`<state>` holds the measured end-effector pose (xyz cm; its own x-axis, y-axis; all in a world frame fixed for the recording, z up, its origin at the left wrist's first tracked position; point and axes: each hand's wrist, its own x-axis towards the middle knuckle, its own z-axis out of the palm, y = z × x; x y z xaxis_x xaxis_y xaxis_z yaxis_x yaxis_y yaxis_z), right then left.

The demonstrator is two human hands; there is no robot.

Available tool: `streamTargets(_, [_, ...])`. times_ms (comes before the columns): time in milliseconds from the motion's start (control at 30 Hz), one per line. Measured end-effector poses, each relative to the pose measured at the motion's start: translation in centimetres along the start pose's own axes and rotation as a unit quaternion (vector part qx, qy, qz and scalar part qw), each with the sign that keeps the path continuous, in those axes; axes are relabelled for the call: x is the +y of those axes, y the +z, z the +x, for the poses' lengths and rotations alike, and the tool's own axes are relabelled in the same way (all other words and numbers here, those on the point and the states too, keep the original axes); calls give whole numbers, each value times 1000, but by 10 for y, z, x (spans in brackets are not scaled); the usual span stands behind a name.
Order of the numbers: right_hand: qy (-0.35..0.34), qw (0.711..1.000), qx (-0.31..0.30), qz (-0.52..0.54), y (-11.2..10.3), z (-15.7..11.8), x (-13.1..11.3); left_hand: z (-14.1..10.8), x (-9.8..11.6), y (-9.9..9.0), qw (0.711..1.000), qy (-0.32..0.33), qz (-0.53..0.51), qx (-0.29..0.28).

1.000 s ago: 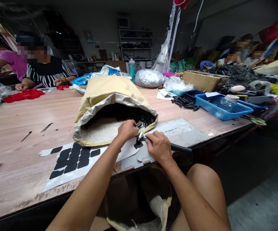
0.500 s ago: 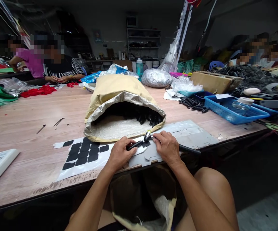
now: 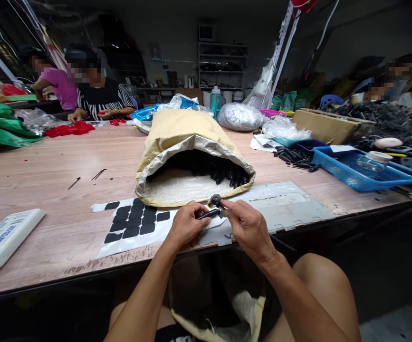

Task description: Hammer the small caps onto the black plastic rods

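My left hand (image 3: 188,222) is closed around a short black rod-like piece (image 3: 210,214), which lies low over the grey board (image 3: 280,204) at the table's front edge. My right hand (image 3: 246,225) grips a small hammer (image 3: 215,200); its rounded dark head is tilted up just above the black piece, and the handle is mostly hidden behind the hand. Left of my hands, black rounded-square pads (image 3: 131,232) sit on a white backing sheet (image 3: 110,249). Right behind the hands, a yellow woven sack (image 3: 191,124) lies with its mouth toward me, dark pieces (image 3: 229,176) inside.
A white box-like device (image 3: 13,240) is at the table's left. Blue baskets (image 3: 362,178), a cardboard box (image 3: 329,124) and heaped black parts (image 3: 380,116) stand to the right. Another sack (image 3: 259,308) hangs open below the edge. Other people sit across the table.
The hammer's head has lifted and turned in my right hand, and its handle has swung lower behind the hand. My left hand still holds the black piece. The view has shifted slightly left.
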<state>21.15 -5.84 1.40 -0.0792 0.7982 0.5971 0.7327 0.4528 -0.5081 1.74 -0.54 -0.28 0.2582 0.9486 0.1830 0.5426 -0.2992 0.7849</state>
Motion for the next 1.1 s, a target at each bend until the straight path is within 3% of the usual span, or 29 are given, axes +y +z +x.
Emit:
streamTargets(233, [-4, 996, -42, -77, 5, -7, -3, 1, 1, 0, 1000, 5, 11, 8])
streamTargets(400, [13, 998, 17, -63, -1, -5, 1, 0, 2, 0, 1000, 1, 10, 3])
streamTargets(533, [23, 997, -16, -68, 0, -5, 6, -1, 4, -1, 1000, -12, 7, 0])
streamTargets(733, [51, 995, 31, -79, -2, 1, 27, -1, 6, -3, 1000, -13, 9, -4])
streamTargets(933, [33, 983, -1, -178, 4, 4, 56, -1, 1, -4, 1000, -6, -15, -16])
streamTargets(1100, [38, 979, -1, -201, 6, 2, 57, -1, 0, -5, 999, 6, -19, -26])
